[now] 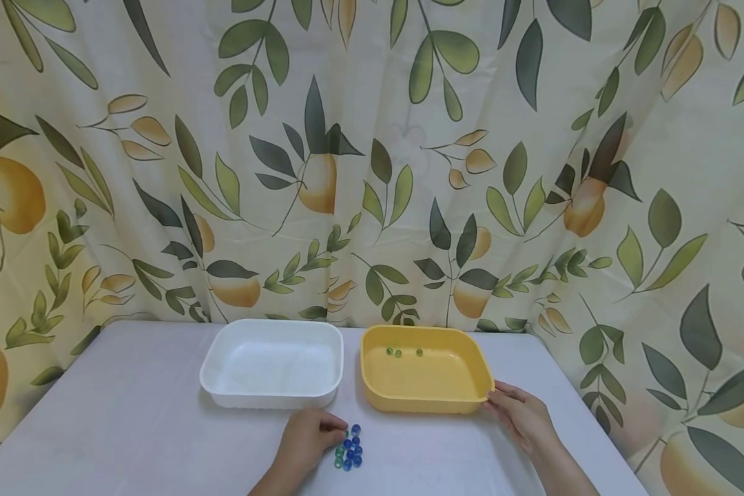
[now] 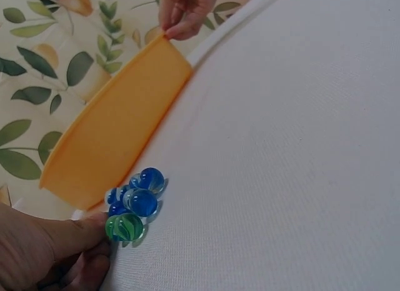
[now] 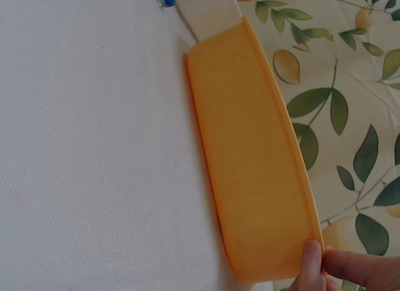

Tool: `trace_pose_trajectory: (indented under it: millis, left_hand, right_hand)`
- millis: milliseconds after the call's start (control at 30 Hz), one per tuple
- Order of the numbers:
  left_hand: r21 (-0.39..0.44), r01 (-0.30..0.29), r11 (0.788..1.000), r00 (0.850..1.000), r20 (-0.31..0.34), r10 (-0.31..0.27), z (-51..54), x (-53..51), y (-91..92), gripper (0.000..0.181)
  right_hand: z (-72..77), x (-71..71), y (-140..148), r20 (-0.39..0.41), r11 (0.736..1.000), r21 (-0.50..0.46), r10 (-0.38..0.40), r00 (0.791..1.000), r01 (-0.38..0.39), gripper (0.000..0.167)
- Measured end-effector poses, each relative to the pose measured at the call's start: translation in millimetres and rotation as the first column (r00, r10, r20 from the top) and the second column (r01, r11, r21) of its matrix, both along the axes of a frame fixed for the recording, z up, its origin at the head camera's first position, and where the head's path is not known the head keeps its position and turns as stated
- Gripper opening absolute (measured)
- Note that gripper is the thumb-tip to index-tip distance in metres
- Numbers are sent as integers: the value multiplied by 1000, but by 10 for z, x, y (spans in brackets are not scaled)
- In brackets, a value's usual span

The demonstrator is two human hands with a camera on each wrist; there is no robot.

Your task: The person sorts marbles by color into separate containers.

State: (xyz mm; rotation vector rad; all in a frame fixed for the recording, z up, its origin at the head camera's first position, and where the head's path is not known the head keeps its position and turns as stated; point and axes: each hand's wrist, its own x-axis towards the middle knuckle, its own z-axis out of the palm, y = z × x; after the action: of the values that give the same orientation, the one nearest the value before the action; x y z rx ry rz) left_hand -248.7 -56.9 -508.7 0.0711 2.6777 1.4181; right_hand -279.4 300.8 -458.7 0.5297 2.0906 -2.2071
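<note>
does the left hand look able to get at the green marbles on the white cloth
Probably yes: the left hand is right beside the green marbles, and the blue marbles lie mostly beyond them, not in the way.

A curtain [image 1: 372, 165] of printed leaves and fruit hangs behind a white-covered table [image 1: 130, 413].

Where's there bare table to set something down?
Left of the white tray, the table is bare; another free patch lies in front of the yellow tray, between the loose marbles and the right hand. It's crowded in front of the gap between the trays, where those marbles cluster beside the left hand.
</note>
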Motion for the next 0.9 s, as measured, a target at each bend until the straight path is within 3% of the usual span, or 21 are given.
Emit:
trace_pose_trajectory:
  millis: [267,467,667,900]
  left_hand:
    - [25,9,1000,1000,-29,-9,0,-1,-21,9]
    - [92,23,996,999,-32,-20,14,9,-48,10]
    - [214,21,977,1000,10,-24,50,17,-67,11]
    - [271,-9,962,997,70,-10,73,6,-96,12]
  right_hand:
    - [7,-5,0,11,1000,10,-6,1000,5,59]
    - [2,7,2,-14,1000,-8,12,1000,-12,58]
    - [-4,-3,10,1,1000,-7,13,1000,-13,60]
    - [11,7,5,2,1000,-5,14,1000,-14,60]
